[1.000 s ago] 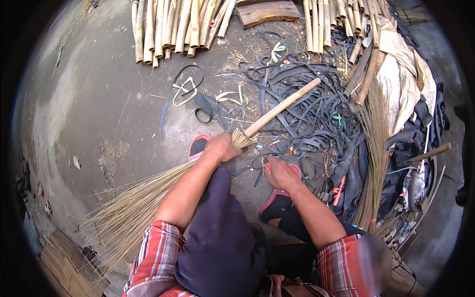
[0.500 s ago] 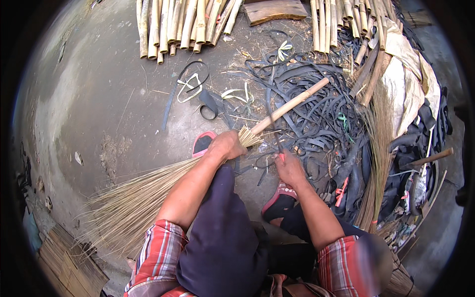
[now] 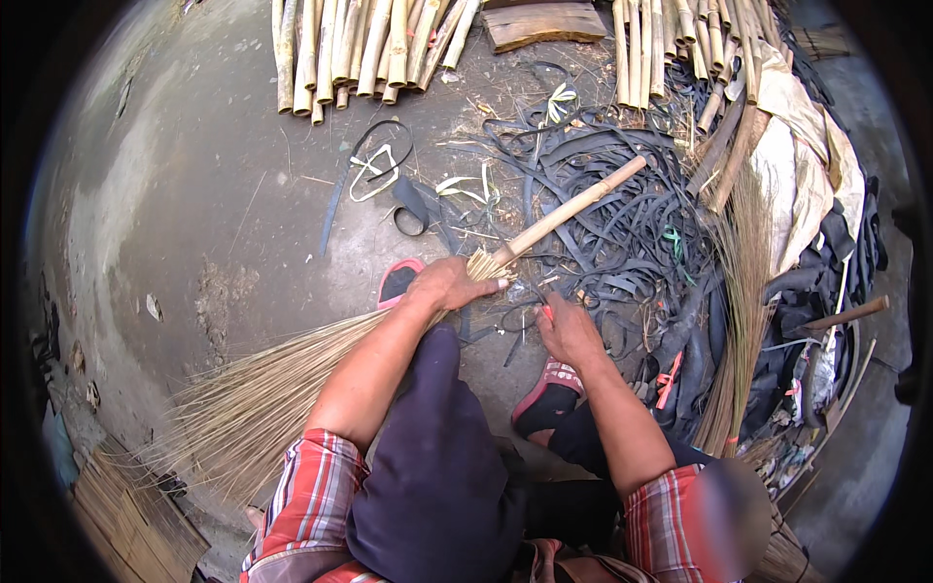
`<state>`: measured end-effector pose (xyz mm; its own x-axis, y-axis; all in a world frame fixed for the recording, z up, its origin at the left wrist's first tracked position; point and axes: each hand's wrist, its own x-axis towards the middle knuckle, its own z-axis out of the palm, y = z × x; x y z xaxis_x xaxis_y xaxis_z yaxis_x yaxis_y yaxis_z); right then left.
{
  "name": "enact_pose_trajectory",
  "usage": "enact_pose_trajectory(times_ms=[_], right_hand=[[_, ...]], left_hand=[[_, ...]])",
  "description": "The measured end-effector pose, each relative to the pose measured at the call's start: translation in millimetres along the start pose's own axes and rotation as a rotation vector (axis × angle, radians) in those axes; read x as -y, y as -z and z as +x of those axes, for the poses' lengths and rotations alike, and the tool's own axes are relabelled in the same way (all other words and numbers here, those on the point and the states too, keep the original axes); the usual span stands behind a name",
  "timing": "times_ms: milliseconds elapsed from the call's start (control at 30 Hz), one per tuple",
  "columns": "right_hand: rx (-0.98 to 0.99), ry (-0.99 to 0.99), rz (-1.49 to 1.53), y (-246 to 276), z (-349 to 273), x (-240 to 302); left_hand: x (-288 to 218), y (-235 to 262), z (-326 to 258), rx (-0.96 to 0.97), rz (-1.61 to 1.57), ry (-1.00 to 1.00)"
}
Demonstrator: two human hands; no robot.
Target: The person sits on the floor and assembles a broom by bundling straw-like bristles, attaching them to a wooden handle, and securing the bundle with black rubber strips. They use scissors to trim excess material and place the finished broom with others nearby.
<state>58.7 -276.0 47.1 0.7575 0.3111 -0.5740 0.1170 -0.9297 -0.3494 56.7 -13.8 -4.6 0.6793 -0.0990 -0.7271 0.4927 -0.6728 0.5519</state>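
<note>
My left hand (image 3: pixel 449 284) is closed around the bound top of a broom (image 3: pixel 282 398). Its long straw bristles fan out to the lower left, beneath my left forearm. From the cut straw ends a bamboo handle (image 3: pixel 573 209) sticks out to the upper right, over dark strips. My left thumb lies along the cut ends. Just to the right, my right hand (image 3: pixel 571 332) is closed on a thin tool with a red handle (image 3: pixel 548 313). The tool's dark front part is hard to make out against the floor and strips; it looks like a knife.
A heap of black rubber strips (image 3: pixel 622 223) covers the floor ahead and right. Bamboo poles (image 3: pixel 369 49) lie at the far side, beside a wooden block (image 3: pixel 544 23). Another straw bundle (image 3: pixel 743 321) and a pale sack (image 3: pixel 792 165) are on the right. A sandal (image 3: pixel 397 282) shows beyond my left hand.
My right hand has shifted slightly left. The tool's long dark part, which reached up across the bamboo handle, no longer shows there. My left thumb has stretched out over the cut straw ends.
</note>
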Motion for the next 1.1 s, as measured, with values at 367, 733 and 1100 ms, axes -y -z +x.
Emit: enact_pose_trajectory(times_ms=[367, 733, 1100], right_hand=[[-0.270, -0.112, 0.708, 12, 50, 23], [-0.092, -0.164, 1.191, -15, 65, 34], [-0.119, -0.055, 0.233, -10, 20, 40]], left_hand=[[-5, 0, -5, 0.025, 0.022, 0.004], [1, -4, 0, -0.016, -0.016, -0.022], [-13, -7, -22, -0.155, 0.253, 0.094]])
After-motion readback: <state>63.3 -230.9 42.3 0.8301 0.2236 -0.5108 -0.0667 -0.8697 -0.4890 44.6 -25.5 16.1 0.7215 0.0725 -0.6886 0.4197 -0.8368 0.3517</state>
